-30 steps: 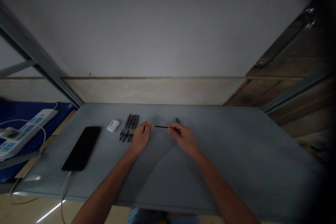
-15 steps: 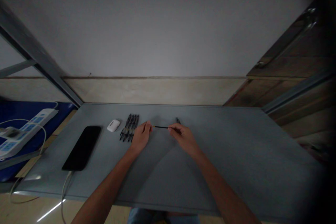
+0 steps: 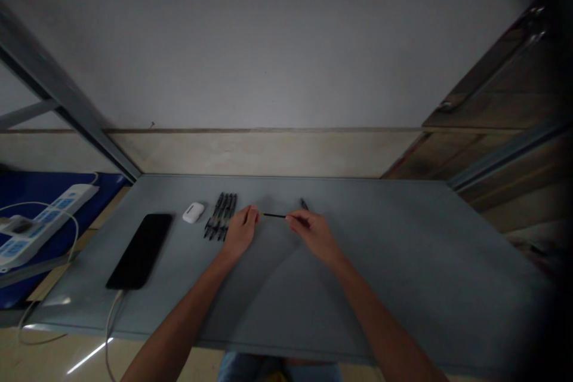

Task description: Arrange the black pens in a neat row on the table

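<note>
A thin dark pen refill (image 3: 274, 215) with a yellowish left end stretches level between my two hands, over the grey table. The fingertips of my left hand (image 3: 243, 227) pinch its left end. My right hand (image 3: 311, 230) pinches the other end between thumb and fingers. Just beyond the right hand lies a dark pen part (image 3: 304, 204), partly covered by that hand. Several black pens (image 3: 221, 215) lie side by side to the left of my left hand, which hides some of their lower right ends.
On the grey table (image 3: 403, 262), a white earbud case (image 3: 193, 212) and a black phone (image 3: 139, 252) with a charging cable (image 3: 108, 325) lie to the left. A white power strip (image 3: 45, 227) rests on a blue surface beyond the left edge. A wall stands behind.
Slightly less of the refill shows between the hands. Both hands keep their pinch in nearly the same place; the view has shifted slightly.
</note>
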`<state>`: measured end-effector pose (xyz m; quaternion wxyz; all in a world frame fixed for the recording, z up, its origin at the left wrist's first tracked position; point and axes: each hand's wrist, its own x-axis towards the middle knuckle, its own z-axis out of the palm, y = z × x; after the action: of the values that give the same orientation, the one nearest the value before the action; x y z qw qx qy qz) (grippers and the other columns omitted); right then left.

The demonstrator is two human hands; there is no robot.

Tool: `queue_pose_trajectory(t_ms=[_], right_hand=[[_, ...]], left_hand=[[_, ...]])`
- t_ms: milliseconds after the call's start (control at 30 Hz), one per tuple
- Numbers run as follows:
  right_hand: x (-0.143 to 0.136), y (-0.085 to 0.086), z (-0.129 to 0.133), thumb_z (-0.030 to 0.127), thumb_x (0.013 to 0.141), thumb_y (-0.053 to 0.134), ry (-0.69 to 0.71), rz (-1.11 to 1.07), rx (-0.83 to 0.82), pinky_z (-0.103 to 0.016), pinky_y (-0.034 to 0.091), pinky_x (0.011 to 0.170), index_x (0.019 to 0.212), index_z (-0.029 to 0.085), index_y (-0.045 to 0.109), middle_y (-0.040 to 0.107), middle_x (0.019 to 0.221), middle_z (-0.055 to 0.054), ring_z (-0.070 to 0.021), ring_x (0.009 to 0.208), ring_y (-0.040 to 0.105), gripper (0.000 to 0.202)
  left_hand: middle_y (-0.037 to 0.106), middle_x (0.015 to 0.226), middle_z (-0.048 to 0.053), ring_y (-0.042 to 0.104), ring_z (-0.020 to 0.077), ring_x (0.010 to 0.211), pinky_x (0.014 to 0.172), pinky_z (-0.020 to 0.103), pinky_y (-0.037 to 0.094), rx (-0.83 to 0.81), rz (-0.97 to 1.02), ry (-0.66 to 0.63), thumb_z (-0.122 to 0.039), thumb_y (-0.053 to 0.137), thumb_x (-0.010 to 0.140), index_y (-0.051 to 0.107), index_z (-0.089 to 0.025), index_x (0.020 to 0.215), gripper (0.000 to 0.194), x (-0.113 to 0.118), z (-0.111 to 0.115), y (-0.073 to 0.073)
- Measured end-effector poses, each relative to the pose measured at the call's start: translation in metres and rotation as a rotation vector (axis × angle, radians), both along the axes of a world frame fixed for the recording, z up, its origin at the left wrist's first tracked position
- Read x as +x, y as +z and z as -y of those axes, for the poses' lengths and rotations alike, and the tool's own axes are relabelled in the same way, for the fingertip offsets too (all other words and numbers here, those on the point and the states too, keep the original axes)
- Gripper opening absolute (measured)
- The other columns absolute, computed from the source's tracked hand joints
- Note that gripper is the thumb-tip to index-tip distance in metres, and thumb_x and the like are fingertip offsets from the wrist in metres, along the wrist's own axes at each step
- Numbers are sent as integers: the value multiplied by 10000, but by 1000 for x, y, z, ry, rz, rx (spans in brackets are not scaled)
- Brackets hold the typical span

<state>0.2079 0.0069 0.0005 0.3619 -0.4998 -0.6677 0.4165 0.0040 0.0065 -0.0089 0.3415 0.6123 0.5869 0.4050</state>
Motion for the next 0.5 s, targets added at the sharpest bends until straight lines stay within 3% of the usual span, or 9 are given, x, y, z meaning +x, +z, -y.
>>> queue_pose_trajectory(t_ms=[133, 333, 500], right_hand=[[-1, 4, 0, 423, 850, 538, -6, -3, -12, -242, 408, 575, 873, 197, 657, 618, 710, -22, -153, 642, 556, 257], [-1, 3, 1, 492, 914, 414, -24, 25, -19, -242, 329, 485, 680, 190, 627, 483, 526, 7, -130, 491, 458, 437], [-2, 3, 1, 492, 894, 451, -29, 32, 2, -239, 319, 469, 735, 191, 633, 474, 533, 12, -126, 488, 448, 386]], left_hand=[[453, 567, -23, 438, 119, 547, 556, 246, 303, 17, -19, -2, -440, 304, 948, 457, -181, 630, 438, 0, 0, 2], [450, 561, -22, 430, 118, 544, 560, 250, 297, 27, -48, -19, -427, 302, 947, 459, -177, 620, 440, 0, 2, 6], [442, 565, -26, 432, 116, 549, 558, 245, 298, 33, -45, -31, -418, 318, 942, 460, -177, 633, 417, 0, 2, 7]])
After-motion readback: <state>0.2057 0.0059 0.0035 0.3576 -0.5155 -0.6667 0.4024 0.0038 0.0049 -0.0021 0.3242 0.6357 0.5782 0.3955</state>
